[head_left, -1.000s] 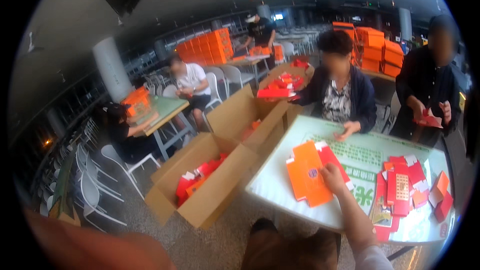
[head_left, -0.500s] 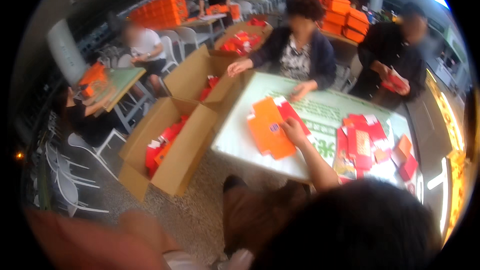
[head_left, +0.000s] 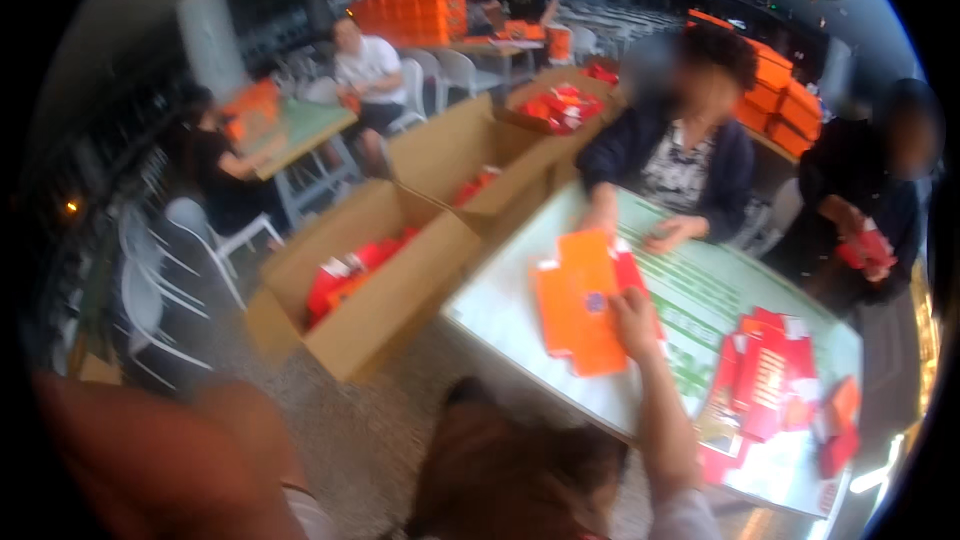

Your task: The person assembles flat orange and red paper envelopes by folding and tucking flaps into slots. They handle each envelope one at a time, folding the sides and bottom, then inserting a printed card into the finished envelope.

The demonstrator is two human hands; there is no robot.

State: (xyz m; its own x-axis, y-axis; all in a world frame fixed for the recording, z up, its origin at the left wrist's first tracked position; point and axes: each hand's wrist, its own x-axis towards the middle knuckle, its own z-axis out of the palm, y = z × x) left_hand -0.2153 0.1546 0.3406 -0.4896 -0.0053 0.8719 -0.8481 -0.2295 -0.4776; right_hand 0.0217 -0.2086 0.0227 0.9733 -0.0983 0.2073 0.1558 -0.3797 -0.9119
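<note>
My right hand is closed on the right edge of a flattened orange box with a small dark emblem, tilted above the table. A red flat piece shows behind it. Across the table, another person's hand reaches to the orange box's upper edge; whether it grips cannot be seen. That person's other hand rests on the tabletop. A large blurred limb, perhaps my left arm, fills the lower left corner; no fingers can be made out there.
The pale table carries a pile of red flat boxes at its right. Left of it stand open cardboard cartons holding red pieces. White chairs are further left. A person at the right holds a red packet; orange crates are stacked behind.
My view has shifted, so the scene sits further right and lower. The person opposite has brought a hand from the carton side to the orange box. A dark rounded shape has left the lower right.
</note>
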